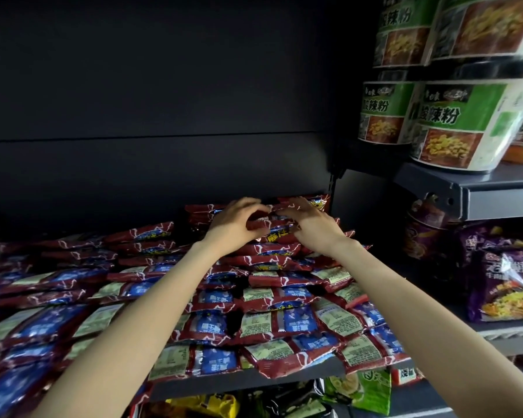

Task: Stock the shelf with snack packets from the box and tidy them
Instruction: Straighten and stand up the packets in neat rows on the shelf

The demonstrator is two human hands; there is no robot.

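Left hand [233,226], right hand [310,226] — fingers curled

- One head-worn, wide-angle view, looking forward and slightly down along both outstretched forearms.
- It faces the dark back panel of the shelf [248,384], close in, with neighbouring shelving at the right edge.

Both forearms cover part of the red-and-blue foil snack packets [284,324]. The curled fingers [255,211] hide their grip at the rear stack. The green-labelled noodle tubs [453,131] are blurred and cropped by the right edge.
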